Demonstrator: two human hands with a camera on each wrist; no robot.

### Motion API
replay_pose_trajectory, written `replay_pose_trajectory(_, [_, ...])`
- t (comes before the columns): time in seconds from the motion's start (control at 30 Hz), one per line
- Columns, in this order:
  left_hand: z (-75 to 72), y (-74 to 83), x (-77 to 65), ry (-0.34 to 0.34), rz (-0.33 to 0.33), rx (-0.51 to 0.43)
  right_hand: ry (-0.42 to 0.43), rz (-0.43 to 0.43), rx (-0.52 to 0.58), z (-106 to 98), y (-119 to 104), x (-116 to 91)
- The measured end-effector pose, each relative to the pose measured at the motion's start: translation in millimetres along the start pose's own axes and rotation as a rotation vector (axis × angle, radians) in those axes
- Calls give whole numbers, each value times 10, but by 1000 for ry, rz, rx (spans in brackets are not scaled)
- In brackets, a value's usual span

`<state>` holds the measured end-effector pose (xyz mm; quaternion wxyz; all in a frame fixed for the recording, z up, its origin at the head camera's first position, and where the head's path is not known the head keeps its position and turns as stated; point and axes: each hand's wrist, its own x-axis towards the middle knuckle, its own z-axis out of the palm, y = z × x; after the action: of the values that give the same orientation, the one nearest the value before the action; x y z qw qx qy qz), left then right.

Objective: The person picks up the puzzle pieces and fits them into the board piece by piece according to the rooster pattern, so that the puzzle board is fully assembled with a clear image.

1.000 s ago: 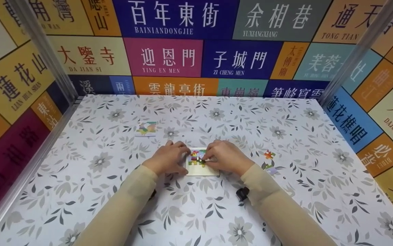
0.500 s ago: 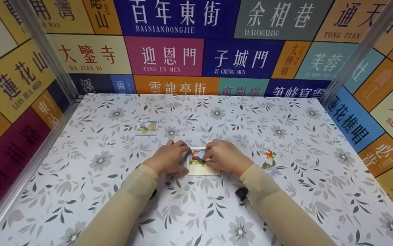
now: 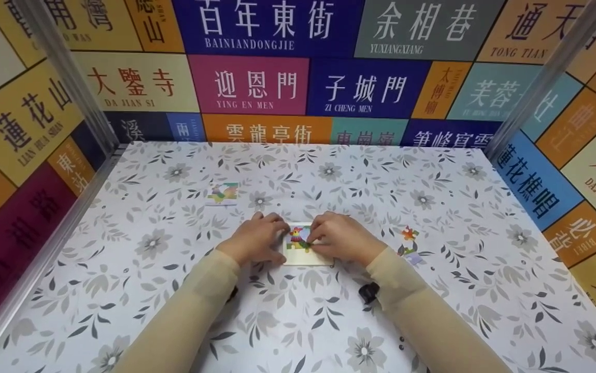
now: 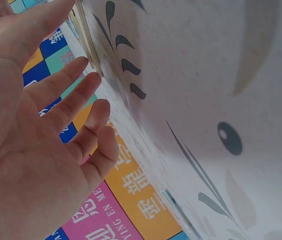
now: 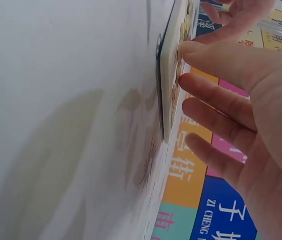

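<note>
A small cream puzzle board point(image 3: 306, 259) lies between the hands in the head view. Joined jigsaw pieces point(image 3: 295, 235) on its upper part show a colourful rooster. The left hand point(image 3: 257, 239) touches the board's left side with its thumb and fingertips; in the left wrist view its fingers point(image 4: 76, 97) are spread and relaxed against the edge. Over the board's right half, the right hand point(image 3: 343, 235) pinches a puzzle piece point(image 3: 306, 247) at the rooster's lower part, mostly covered by the fingertips. Its other fingers point(image 5: 215, 127) are loosely bent in the right wrist view.
Several loose jigsaw pieces point(image 3: 409, 234) lie right of the right hand. A small picture card point(image 3: 222, 194) lies at the back left. White floral cloth point(image 3: 298, 326) covers the table, with walls of coloured street-name signs point(image 3: 249, 85) behind and at both sides.
The right fingertips have shifted slightly, and the white gap beside the rooster's lower part has closed as the pinched piece settled in. The left hand stays at the board.
</note>
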<state>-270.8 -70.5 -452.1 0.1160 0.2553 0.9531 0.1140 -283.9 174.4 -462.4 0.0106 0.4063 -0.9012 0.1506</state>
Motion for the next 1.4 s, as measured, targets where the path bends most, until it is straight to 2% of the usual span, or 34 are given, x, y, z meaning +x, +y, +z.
replay_pose_trajectory(0.2, [2,-12,-11,23,20,3,23,24,74,-48,17,-73])
replay_pose_trajectory(0.4, [-2,-8,-12,10,11,-4,26,70,85,-105,61,-183])
replay_pose_trajectory(0.63, [-11,-11,-14,10,11,2,64,125,87,-134,184,-344])
replay_pose_trajectory(1.07, [-1,-3,-6,6,12,-13,121,166,61,-231,475,-669])
replay_pose_trajectory(1.4, [-2,-5,-22,8,14,-10,101,247,68,-296,617,-842])
